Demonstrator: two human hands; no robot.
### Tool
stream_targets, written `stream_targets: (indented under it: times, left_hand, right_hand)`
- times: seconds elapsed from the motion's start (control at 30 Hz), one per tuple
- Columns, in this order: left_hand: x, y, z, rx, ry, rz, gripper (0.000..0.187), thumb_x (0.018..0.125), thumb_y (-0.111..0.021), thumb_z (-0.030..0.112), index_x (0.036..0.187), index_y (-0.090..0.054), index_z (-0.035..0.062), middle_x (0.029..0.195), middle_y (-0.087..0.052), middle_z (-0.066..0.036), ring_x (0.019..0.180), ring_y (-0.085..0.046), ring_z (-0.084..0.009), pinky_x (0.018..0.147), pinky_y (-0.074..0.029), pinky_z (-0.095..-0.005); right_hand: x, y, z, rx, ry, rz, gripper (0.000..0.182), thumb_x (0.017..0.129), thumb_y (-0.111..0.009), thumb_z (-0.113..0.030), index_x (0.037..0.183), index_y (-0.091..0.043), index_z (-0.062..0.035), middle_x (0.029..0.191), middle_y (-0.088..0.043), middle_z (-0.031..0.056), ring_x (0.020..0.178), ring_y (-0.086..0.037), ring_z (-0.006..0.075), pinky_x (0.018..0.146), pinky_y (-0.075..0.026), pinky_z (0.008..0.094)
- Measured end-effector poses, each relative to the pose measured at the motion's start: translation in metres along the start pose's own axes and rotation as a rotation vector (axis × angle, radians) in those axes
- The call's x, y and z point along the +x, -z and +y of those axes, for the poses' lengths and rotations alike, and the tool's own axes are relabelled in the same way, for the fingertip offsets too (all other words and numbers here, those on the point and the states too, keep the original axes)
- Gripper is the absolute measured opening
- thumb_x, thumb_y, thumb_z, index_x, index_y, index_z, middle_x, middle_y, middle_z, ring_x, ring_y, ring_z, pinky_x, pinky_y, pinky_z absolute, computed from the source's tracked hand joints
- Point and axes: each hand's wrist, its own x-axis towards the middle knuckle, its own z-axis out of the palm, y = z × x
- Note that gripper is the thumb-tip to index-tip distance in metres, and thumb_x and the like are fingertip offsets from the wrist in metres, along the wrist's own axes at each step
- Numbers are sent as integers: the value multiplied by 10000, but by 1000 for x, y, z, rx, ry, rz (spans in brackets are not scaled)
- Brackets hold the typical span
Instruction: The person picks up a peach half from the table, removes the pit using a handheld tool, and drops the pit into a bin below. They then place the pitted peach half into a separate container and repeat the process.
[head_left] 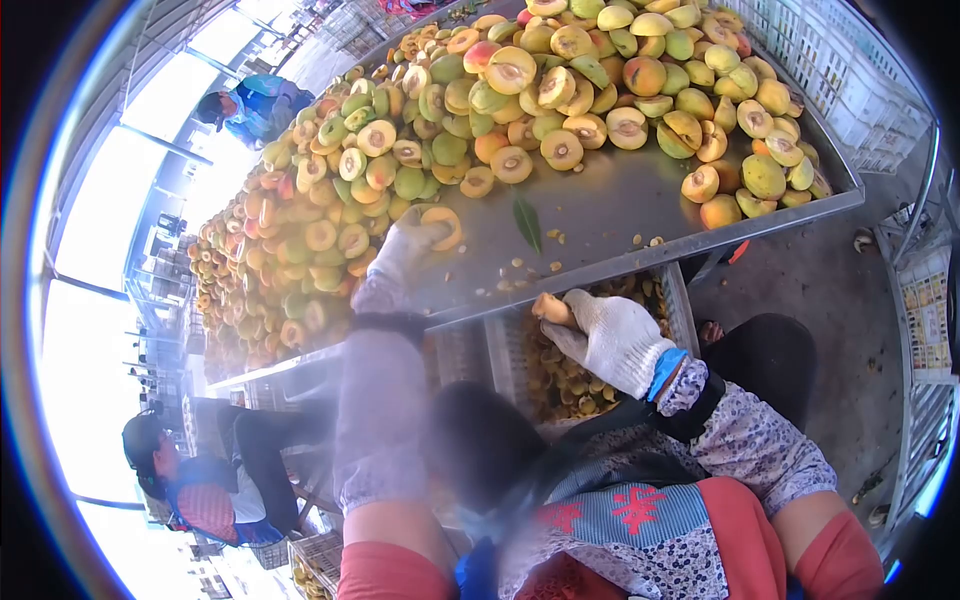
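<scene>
"Handling cut fruit, it seems; what's in each grip?"

"The left hand [408, 240] grasps a fruit half [449, 228] beside the pile [330, 200] on the metal tabletop [610, 200]. The right hand [612, 335] clasps an orange-brown object [553, 310] above a crate [681, 312]; I can't tell what it is."

"Next move?"

"I'd judge it calls for a secure left grip and right knuckles clear of the tabletop's edge."

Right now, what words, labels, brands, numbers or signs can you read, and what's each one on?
No text reads clearly.
Blue-grey striped panel on the wearer's front: two red marks resembling written characters, too distorted to read.
White plastic crates, upper right: no lettering I can make out.
</scene>
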Motion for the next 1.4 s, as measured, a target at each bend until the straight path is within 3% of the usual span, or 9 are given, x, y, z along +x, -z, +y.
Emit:
stream_targets:
  times: [0.03,0.17,0.27,0.4,0.43,0.5,0.63,1.27,1.4]
  left_hand:
    - [-23,-7,16,-435,4,8,439,962,-609,254,1288,-479,-10,1129,-644,-151,929,-694,-258,764,-620,-347]
    - [-47,-35,-2,-605,-318,31,385,1020,-526,318,1214,-530,-15,1115,-646,-154,978,-688,-286,798,-626,-374]
    - [-114,-68,56,-1127,-12,-127,424,1044,-464,384,1174,-544,-12,1090,-647,-167,1020,-677,-321,791,-610,-395]
    - [-124,-95,40,-54,-619,303,389,1033,-501,370,1155,-556,5,1055,-637,-154,963,-668,-296,807,-575,-380]
    - [-126,-100,39,-54,-619,301,389,1033,-501,370,1155,-556,5,1055,-637,-154,963,-668,-296,807,-575,-380]
    - [-130,-113,41,-1131,-282,188,375,1017,-538,363,1150,-553,13,981,-622,-125,880,-653,-271,803,-564,-373]
    - [-145,-121,60,-1280,-178,118,400,979,-575,448,977,-604,50,912,-610,-96,840,-637,-244,724,-556,-374]
    - [-146,-138,59,-983,-120,417,550,1003,-506,486,738,-574,9,705,-628,-179,638,-613,-260,634,-515,-353]
    - [-134,-140,43,-1057,-302,341,523,1019,-488,443,756,-583,1,703,-622,-166,639,-607,-263,648,-520,-381]
  right_hand:
    - [1,1,-4,72,-14,58,307,901,-678,-354,920,-595,-59,723,-658,194,729,-661,406,630,-511,479]
    - [5,0,-13,234,64,211,290,915,-665,-319,966,-607,-39,771,-659,220,761,-655,411,636,-509,470]
    - [5,3,-19,164,-12,108,286,919,-651,-310,979,-609,-34,788,-658,226,779,-651,421,658,-508,481]
    - [0,7,-17,49,-32,23,300,934,-606,-342,948,-622,-42,796,-663,220,796,-646,430,700,-504,509]
    - [-1,8,-17,36,-37,-14,345,952,-571,-382,920,-636,-44,808,-669,218,802,-643,432,721,-497,525]
    - [-4,5,-17,67,-43,-36,351,957,-565,-389,921,-637,-47,824,-669,222,825,-641,432,732,-496,521]
    - [-7,-6,-15,203,-41,-118,371,975,-549,-398,968,-645,-40,884,-674,233,902,-631,442,771,-494,504]
    - [-20,-30,-8,741,-244,-491,458,1027,-472,-381,1215,-621,10,1025,-705,208,1019,-664,314,904,-485,398]
    - [-17,-3,-14,1010,-520,-760,507,1012,-443,-511,966,-638,-45,695,-590,66,620,-570,200,575,-458,338]
